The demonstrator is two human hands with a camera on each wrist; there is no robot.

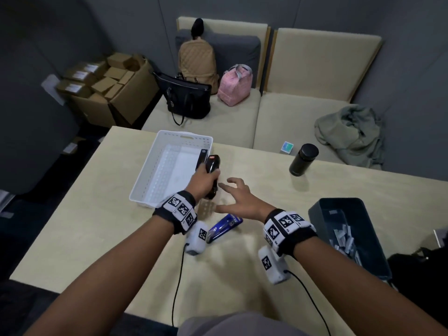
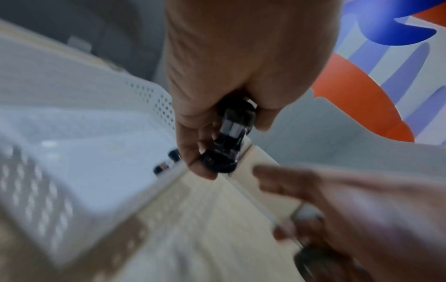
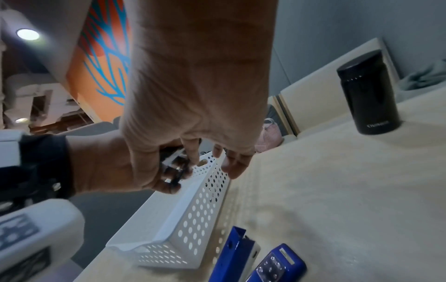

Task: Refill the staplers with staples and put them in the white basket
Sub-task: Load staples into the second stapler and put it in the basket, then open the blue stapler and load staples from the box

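My left hand (image 1: 206, 181) grips a black stapler (image 1: 212, 174) and holds it over the right rim of the white perforated basket (image 1: 185, 136). The left wrist view shows my fingers (image 2: 193, 152) curled round that stapler (image 2: 229, 145) beside the basket wall (image 2: 154, 99). A second black stapler (image 1: 202, 158) lies inside the basket against its right wall. Just right of the held stapler, my right hand (image 1: 231, 192) hovers with fingers spread and holds nothing. A blue stapler (image 1: 225, 227) lies swung open on the table below my hands, and its parts (image 3: 265, 263) also appear in the right wrist view.
A dark grey bin (image 1: 337, 201) with several staple strips stands at the right. A black bottle (image 1: 303, 160) stands at the far right of the table (image 1: 97, 226). Behind the table, the sofa holds bags and a green garment. Cardboard boxes sit at the far left.
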